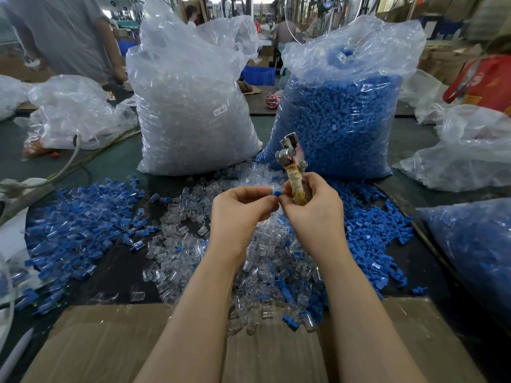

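My left hand [242,207] and my right hand [312,205] meet above the middle of the table. A small blue plug [276,193] sits between their fingertips, pinched by my left fingers. My right hand grips a metal hand tool [293,167] by its tape-wrapped handle, the steel head pointing up. Loose clear caps [177,217] lie heaped below my hands. Loose blue plugs [367,233] spread to the right, and joined blue-and-clear pieces [80,217] lie to the left.
A tall bag of clear caps [190,106] and a tall bag of blue plugs [340,114] stand at the back. Another blue-filled bag [475,244] lies at the right, crumpled bags [80,114] at the left. A cardboard box flap [116,341] is nearest me. A person [63,31] stands far left.
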Available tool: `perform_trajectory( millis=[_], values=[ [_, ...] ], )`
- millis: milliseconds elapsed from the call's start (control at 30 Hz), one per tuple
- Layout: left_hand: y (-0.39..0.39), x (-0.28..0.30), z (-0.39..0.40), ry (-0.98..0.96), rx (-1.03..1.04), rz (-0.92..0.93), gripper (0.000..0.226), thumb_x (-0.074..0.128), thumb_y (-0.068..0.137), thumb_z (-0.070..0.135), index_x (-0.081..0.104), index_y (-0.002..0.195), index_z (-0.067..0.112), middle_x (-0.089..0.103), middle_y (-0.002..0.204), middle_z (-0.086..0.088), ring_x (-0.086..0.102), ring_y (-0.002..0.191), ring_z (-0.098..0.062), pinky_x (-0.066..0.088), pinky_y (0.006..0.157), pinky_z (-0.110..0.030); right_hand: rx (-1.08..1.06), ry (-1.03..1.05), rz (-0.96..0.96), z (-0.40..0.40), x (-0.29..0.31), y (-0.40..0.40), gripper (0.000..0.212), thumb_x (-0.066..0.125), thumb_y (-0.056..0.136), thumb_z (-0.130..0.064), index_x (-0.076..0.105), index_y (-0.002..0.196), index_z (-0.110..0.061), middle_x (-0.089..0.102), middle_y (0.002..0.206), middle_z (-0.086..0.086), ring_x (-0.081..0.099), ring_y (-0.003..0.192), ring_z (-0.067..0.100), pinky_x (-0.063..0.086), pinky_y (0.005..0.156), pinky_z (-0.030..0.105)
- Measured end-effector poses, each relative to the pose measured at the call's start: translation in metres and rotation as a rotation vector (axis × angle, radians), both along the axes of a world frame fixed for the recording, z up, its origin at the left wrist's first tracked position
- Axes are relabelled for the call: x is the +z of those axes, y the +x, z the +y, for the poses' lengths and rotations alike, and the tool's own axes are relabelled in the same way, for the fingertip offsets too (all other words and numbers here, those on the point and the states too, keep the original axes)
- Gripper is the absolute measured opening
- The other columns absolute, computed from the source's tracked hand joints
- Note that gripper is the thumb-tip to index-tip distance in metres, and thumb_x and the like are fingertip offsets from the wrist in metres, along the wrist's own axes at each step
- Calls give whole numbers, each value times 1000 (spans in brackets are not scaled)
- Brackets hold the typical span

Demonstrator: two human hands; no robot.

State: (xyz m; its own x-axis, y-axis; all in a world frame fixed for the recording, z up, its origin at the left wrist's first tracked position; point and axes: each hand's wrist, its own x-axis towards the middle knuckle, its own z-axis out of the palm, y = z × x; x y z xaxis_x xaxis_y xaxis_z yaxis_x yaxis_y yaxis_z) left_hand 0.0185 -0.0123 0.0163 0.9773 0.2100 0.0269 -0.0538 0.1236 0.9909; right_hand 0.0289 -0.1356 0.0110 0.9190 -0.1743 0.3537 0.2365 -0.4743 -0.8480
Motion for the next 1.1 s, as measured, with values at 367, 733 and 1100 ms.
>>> perform_trajectory(
  millis=[367, 733, 1100],
  values=[
    [1, -3, 5, -48, 1, 5, 10, 70, 86, 0, 70, 84, 10, 72, 70, 0, 69, 65, -9, 55, 63, -17, 219, 8, 149, -14, 5, -2, 5, 67, 86, -20, 63, 87, -21, 65, 73, -8, 58, 65, 11, 49, 62, 27],
    [6, -3, 12, -100, 9, -4, 9, 62, 91, -1, 66, 89, 7, 67, 77, -4, 63, 64, -8, 54, 69, -22, 414, -159, 354, -24, 1, -4, 14, 69, 83, -19, 61, 94, -18, 64, 88, 11, 55, 70, 22, 45, 68, 37],
    [8, -3, 14, -111, -25, -2, 10, 61, 92, 1, 66, 89, 9, 68, 82, -5, 64, 66, -7, 55, 69, -22, 435, -199, 359, -26, -5, 0, 13, 65, 82, -16, 59, 91, -22, 61, 81, 2, 53, 65, 17, 42, 61, 32]
  ],
)
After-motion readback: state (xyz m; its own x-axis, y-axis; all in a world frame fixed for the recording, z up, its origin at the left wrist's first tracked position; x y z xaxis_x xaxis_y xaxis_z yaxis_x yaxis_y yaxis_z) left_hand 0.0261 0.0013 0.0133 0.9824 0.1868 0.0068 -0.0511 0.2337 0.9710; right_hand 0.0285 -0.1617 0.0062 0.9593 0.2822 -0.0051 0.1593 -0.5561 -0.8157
